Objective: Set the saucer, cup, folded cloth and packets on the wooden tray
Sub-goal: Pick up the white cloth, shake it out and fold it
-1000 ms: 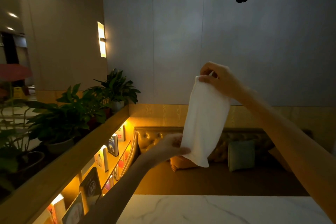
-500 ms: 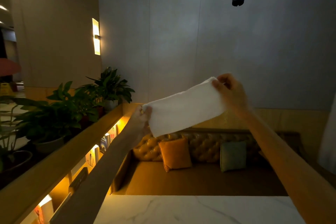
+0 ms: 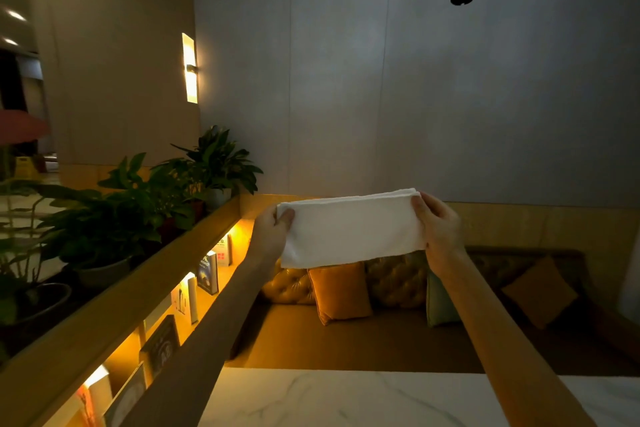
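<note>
**A:** Why is the folded cloth (image 3: 349,229) up in the air and not on the wooden tray?

**B:** It hangs level, well above the marble worktop (image 3: 381,399); the left hand (image 3: 273,236) pinches its left end, thumb on the near face; the right hand (image 3: 438,229) grips the right end, where the layered edges meet; I judge the pull between them keeps the layers flat and square, so it can land neat.

**A:** And the saucer, cup and packets?

**B:** None in view, nor the tray; the camera looks past the worktop's far edge to a sofa (image 3: 398,281); the placing is not yet done; lowering it without slackening the fold seems the care needed.
</note>
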Action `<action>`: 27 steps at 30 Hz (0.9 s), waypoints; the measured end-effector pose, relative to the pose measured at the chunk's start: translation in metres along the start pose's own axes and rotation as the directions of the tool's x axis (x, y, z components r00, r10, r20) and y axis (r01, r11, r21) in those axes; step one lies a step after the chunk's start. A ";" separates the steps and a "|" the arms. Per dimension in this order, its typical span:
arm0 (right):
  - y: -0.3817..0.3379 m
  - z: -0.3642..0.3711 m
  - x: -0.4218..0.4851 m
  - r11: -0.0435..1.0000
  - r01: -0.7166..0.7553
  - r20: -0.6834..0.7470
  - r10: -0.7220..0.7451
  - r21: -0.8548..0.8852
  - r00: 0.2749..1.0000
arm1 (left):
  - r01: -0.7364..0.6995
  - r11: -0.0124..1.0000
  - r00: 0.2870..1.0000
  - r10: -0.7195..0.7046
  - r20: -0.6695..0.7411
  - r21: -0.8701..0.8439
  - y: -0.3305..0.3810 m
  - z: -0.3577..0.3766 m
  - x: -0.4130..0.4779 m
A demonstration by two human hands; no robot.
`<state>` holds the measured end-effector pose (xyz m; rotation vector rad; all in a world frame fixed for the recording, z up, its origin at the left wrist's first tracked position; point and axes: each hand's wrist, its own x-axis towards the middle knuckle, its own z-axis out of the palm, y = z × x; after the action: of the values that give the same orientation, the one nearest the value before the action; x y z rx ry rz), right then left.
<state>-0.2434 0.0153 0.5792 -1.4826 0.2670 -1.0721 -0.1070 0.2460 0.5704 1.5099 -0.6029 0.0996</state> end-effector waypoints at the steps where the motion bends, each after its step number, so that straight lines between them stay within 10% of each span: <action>1: 0.005 0.000 -0.001 1.000 -0.022 0.002 0.022 -0.005 1.000 | 0.049 0.999 0.999 -0.048 0.018 -0.019 -0.001 0.000 0.001; 12: 0.031 -0.008 -0.005 0.971 -0.238 0.067 0.236 0.019 0.969 | -0.039 0.979 0.998 0.047 -0.034 0.201 -0.034 0.016 -0.002; 19: 0.047 -0.004 -0.013 0.978 0.085 -0.063 -0.099 -0.192 0.993 | -0.130 0.966 0.987 0.148 -0.065 0.224 -0.050 0.024 -0.003; 27: 0.069 -0.013 -0.010 0.970 0.076 -0.091 -0.100 -0.230 0.991 | -0.168 0.969 0.978 0.187 -0.096 0.179 -0.055 0.031 -0.007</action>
<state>-0.2302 -0.0036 0.5122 -1.6571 0.4101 -1.2232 -0.0992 0.2138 0.5166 1.6003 -0.6513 0.3807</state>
